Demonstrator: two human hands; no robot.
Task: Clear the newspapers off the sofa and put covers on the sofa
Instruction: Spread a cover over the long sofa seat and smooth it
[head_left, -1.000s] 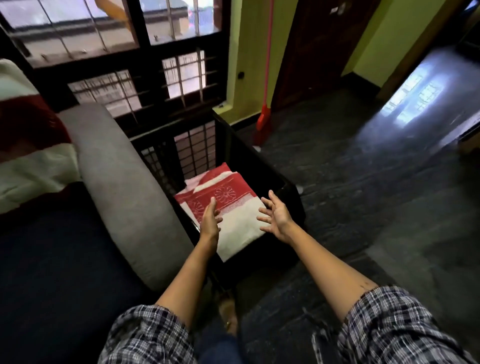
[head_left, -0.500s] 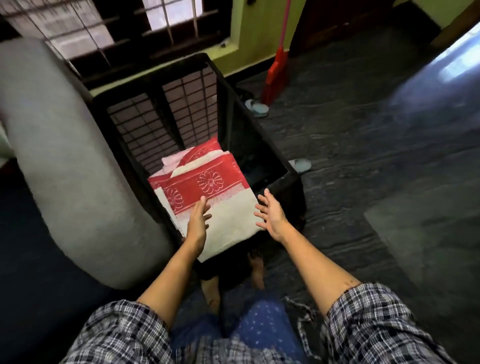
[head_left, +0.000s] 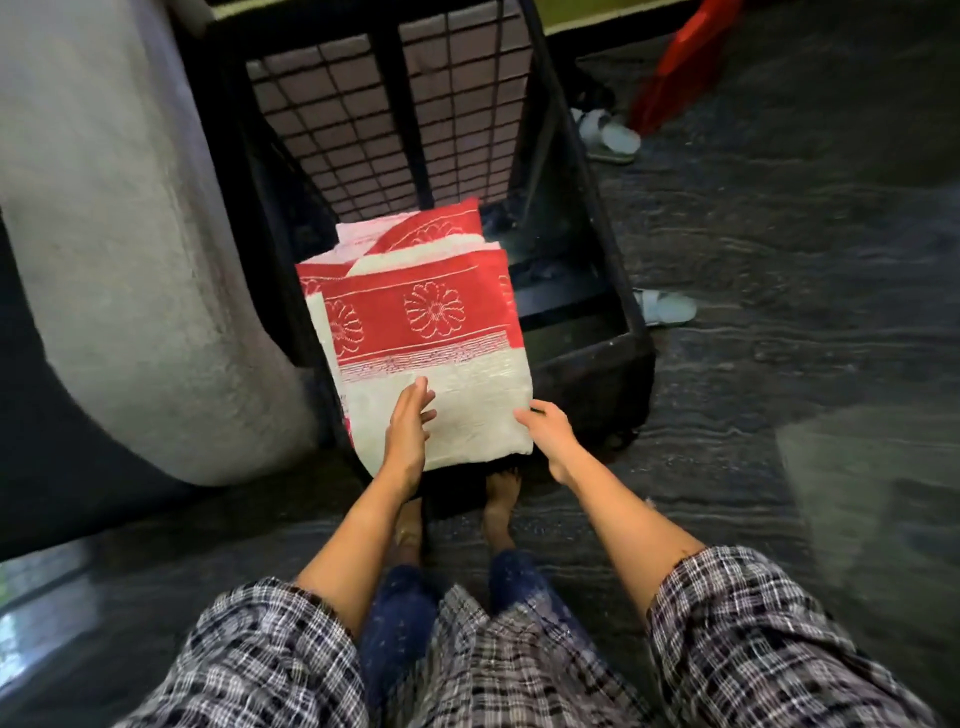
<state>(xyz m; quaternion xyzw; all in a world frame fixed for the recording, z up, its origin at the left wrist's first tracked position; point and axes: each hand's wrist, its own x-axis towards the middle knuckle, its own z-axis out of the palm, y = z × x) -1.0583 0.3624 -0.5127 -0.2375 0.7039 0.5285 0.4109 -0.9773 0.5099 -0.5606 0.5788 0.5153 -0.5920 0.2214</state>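
Note:
A folded stack of red and cream sofa covers (head_left: 415, 332) with flower patterns lies on a black wire-grid stand (head_left: 576, 332) beside the sofa. My left hand (head_left: 408, 431) rests on the cream near part of the top cover, fingers straight. My right hand (head_left: 548, 431) touches the cover's near right corner; its fingertips are at the edge and how they lie is unclear. The sofa's grey armrest (head_left: 130, 260) fills the left, with the dark seat (head_left: 47, 467) below it. No newspapers are in sight.
Two pale sandals (head_left: 608, 137) (head_left: 667, 306) lie on the dark floor right of the stand. A red broom head (head_left: 680, 73) leans at the top right. My bare feet (head_left: 501, 499) stand just before the stand.
My view has tilted down and come closer to the stand. Both hands have lowered from above the stack onto the near part of the top cover.

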